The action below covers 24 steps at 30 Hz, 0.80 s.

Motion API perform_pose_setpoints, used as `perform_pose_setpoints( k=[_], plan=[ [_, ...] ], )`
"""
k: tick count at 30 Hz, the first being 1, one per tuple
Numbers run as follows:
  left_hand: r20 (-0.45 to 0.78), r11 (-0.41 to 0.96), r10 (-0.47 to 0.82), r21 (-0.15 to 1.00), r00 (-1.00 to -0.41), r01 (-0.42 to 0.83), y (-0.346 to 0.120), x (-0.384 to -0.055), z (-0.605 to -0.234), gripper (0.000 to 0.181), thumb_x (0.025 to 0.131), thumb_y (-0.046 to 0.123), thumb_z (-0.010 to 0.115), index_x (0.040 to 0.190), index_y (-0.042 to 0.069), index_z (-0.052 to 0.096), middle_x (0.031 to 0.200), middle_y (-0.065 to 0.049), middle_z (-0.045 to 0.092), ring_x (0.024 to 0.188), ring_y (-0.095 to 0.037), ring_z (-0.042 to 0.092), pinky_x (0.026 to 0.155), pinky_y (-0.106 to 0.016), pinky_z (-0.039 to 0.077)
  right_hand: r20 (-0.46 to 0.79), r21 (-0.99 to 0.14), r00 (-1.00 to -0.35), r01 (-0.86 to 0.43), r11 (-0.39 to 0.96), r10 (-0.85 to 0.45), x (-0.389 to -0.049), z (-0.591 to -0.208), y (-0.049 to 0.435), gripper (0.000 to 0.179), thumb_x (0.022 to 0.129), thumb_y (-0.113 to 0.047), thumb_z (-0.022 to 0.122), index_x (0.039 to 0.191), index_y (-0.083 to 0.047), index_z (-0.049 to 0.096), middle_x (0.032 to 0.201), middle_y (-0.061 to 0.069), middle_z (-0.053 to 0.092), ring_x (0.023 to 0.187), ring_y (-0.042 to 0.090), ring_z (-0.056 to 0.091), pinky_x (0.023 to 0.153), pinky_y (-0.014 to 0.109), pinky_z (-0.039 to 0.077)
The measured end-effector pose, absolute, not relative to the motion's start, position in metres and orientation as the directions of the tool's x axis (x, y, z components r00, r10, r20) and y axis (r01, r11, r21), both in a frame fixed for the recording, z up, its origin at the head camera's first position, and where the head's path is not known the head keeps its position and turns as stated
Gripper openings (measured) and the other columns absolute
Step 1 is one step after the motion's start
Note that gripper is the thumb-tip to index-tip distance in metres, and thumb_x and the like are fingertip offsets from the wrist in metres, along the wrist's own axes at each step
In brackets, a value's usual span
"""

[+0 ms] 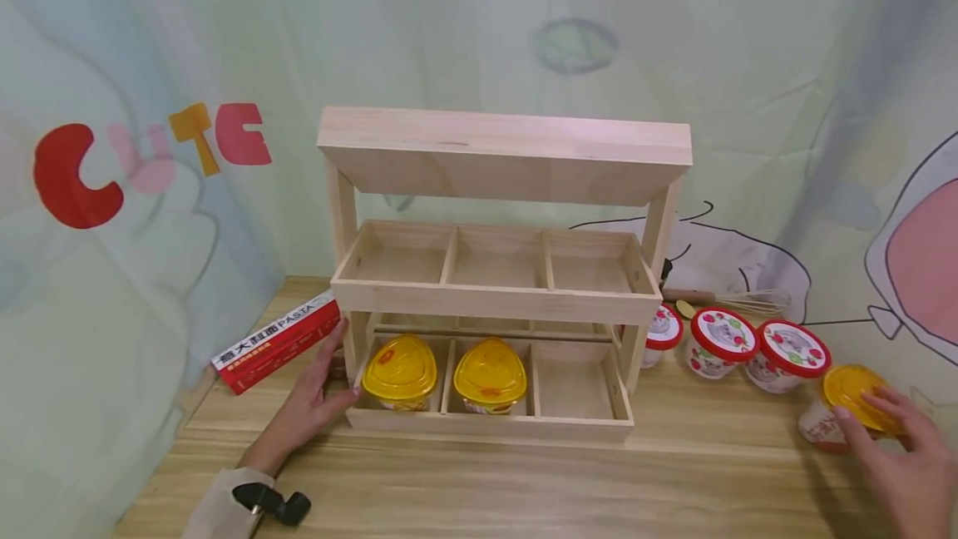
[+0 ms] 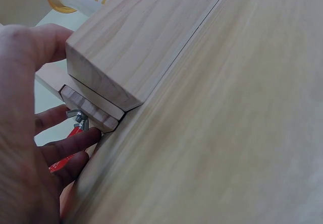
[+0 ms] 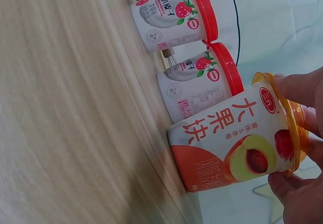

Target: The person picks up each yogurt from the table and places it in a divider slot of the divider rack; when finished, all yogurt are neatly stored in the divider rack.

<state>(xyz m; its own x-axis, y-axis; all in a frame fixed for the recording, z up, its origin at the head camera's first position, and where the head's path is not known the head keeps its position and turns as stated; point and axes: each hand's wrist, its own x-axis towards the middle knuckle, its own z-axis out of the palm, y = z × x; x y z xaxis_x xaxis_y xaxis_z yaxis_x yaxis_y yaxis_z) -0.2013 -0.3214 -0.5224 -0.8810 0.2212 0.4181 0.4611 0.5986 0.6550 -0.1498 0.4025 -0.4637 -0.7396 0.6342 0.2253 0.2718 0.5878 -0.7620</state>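
My left hand (image 1: 310, 402) holds the lower left corner of a two-tier wooden shelf (image 1: 490, 422), thumb at the front tray's corner and fingers round the side near a wing nut (image 2: 81, 117). Two yogurt cups with yellow lids, a left one (image 1: 400, 368) and a middle one (image 1: 490, 373), sit in the lower tray; its right compartment is bare. At the far right my right hand (image 1: 909, 447) grips another yellow-lidded yogurt cup (image 3: 232, 143) by its lid, thumb and fingers spread round the rim. That cup has a peach picture and stands upright by the table surface.
Several red-lidded cups (image 1: 722, 335) stand right of the shelf, one partly behind its post. A whisk (image 1: 748, 300) lies behind them. The red pasta box (image 1: 277, 339) leans at the shelf's left. A printed curtain (image 1: 479, 23) hangs behind the table (image 1: 479, 489).
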Motion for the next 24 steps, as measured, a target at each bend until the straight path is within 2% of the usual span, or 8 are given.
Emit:
perform_pose_setpoints(
  k=[3, 8, 10, 12, 17, 24],
  plan=[
    [0.413, 0.597, 0.213, 0.662, -0.885, 0.453, -0.322, -0.200, -0.522, 0.110, 0.090, 0.015, 0.078, 0.175, 0.023, 0.008, 0.172, -0.023, 0.033, 0.129, -0.034, 0.062, 0.105, -0.021, 0.049, 0.231, -0.753, -0.746, 0.269, 0.600, 0.625, -0.149, -0.466, 0.403, 0.052, 0.110, -0.023, 0.060, 0.154, 0.004, 0.052, 0.178, 0.011, 0.032, 0.164, 0.039, 0.030, 0.137, 0.048, 0.023],
    [0.419, 0.594, 0.209, 0.663, -0.884, 0.455, -0.323, -0.200, -0.524, 0.110, 0.089, 0.014, 0.079, 0.175, 0.022, 0.010, 0.174, -0.020, 0.032, 0.134, -0.014, 0.058, 0.106, -0.020, 0.047, 0.250, -0.748, -0.756, 0.246, 0.617, 0.605, -0.148, -0.469, 0.405, 0.050, 0.110, -0.018, 0.059, 0.154, 0.004, 0.051, 0.178, 0.012, 0.032, 0.165, 0.037, 0.029, 0.137, 0.044, 0.021],
    [0.421, 0.594, 0.213, 0.661, -0.882, 0.459, -0.324, -0.201, -0.524, 0.110, 0.089, 0.013, 0.079, 0.175, 0.022, 0.010, 0.174, -0.020, 0.032, 0.134, -0.011, 0.057, 0.106, -0.020, 0.047, 0.261, -0.744, -0.755, 0.240, 0.624, 0.602, -0.148, -0.469, 0.406, 0.050, 0.109, -0.017, 0.059, 0.154, 0.005, 0.052, 0.177, 0.013, 0.032, 0.165, 0.037, 0.029, 0.137, 0.045, 0.021],
    [0.421, 0.594, 0.215, 0.660, -0.881, 0.460, -0.324, -0.201, -0.525, 0.111, 0.089, 0.012, 0.079, 0.175, 0.022, 0.009, 0.174, -0.020, 0.032, 0.134, -0.015, 0.059, 0.106, -0.020, 0.047, 0.279, -0.736, -0.752, 0.232, 0.636, 0.597, -0.149, -0.470, 0.405, 0.049, 0.109, -0.017, 0.059, 0.153, 0.005, 0.052, 0.177, 0.013, 0.034, 0.164, 0.038, 0.031, 0.137, 0.047, 0.023],
    [0.415, 0.590, 0.215, 0.666, -0.884, 0.456, -0.325, -0.202, -0.524, 0.111, 0.090, 0.012, 0.079, 0.175, 0.022, 0.008, 0.175, -0.021, 0.030, 0.133, -0.035, 0.060, 0.106, -0.020, 0.046, 0.350, -0.708, -0.730, 0.205, 0.676, 0.587, -0.149, -0.474, 0.402, 0.046, 0.110, -0.013, 0.059, 0.150, 0.007, 0.054, 0.174, 0.016, 0.038, 0.160, 0.044, 0.036, 0.135, 0.055, 0.026],
    [0.427, 0.597, 0.225, 0.650, -0.876, 0.470, -0.323, -0.202, -0.524, 0.110, 0.089, 0.012, 0.079, 0.175, 0.020, 0.010, 0.174, -0.022, 0.032, 0.131, -0.033, 0.062, 0.109, -0.026, 0.047, 0.343, -0.700, -0.711, 0.241, 0.672, 0.613, -0.151, -0.471, 0.396, 0.045, 0.110, -0.009, 0.056, 0.152, 0.008, 0.051, 0.175, 0.018, 0.035, 0.161, 0.045, 0.033, 0.133, 0.062, 0.027]
  ],
)
